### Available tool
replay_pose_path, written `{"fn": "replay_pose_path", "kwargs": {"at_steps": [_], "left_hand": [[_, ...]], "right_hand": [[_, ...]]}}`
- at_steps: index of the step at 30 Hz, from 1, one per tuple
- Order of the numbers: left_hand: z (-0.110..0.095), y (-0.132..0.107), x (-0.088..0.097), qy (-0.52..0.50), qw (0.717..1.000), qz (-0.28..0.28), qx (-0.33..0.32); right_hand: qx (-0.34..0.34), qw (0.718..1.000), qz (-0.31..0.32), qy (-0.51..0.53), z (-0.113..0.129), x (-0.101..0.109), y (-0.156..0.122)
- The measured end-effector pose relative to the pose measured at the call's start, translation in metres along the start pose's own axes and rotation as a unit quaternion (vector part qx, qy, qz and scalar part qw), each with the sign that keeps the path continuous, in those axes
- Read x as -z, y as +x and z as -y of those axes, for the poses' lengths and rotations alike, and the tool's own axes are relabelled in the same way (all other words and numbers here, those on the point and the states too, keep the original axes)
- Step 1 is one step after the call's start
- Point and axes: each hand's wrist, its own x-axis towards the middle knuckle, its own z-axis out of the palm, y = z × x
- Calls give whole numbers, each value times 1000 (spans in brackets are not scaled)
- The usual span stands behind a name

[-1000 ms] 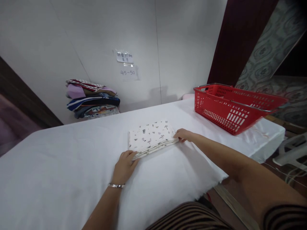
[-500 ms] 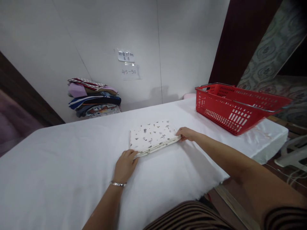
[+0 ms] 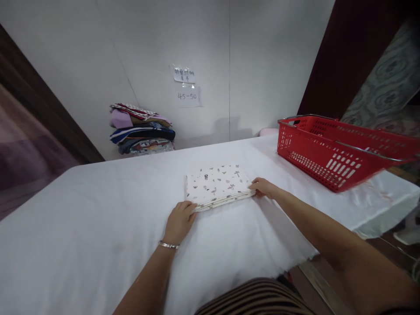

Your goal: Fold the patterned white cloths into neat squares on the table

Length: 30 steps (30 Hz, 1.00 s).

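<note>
1. At the far left, pink fabric (image 3: 29, 144) hangs beyond the left edge of the white-covered table (image 3: 114, 227); a broad stretch of the cover runs from that edge to the hands.
2. Past the far edge, against the wall (image 3: 262, 57), sits a stack of folded fabrics (image 3: 142, 130); what supports it is hidden.
3. The left hand (image 3: 180, 221), a bracelet (image 3: 169, 245) at its wrist, has its fingers closed on the near left corner of the folded cloth, thumb toward the front edge.
4. The folded cloth (image 3: 218, 183), white with small prints, lies flat on the table between both hands, its layered edge facing the wearer. White cover shows on every side of it, both toward the wall and toward the striped garment (image 3: 259, 302).
5. The right hand (image 3: 265, 188) pinches the near right corner between thumb and fingers.
6. Farther right, well apart from the cloth, a red basket (image 3: 315, 153) stands near the table's right end. Its slotted side hides most of the inside, so its contents cannot be told.
</note>
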Motion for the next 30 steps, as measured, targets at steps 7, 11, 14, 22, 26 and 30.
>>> {"fn": "replay_pose_path", "kwargs": {"at_steps": [7, 11, 14, 22, 26, 30], "left_hand": [[-6, -3, 5, -3, 1000, -23, 6], [-24, 17, 12, -9, 999, -36, 15], [-40, 44, 11, -7, 1000, -9, 15], [-48, 47, -25, 39, 986, 141, 79], [-49, 48, -21, 8, 980, 167, 104], [-42, 74, -8, -26, 969, 202, 139]], "right_hand": [[58, 989, -32, -133, -11, 8, -10], [280, 896, -158, -306, 6, -5, -25], [411, 827, -124, -363, 25, -28, -36], [360, 781, 6, -510, 2, -57, -11], [376, 764, -8, -524, -8, -56, -5], [379, 754, -13, -537, -7, -57, -7]]}}
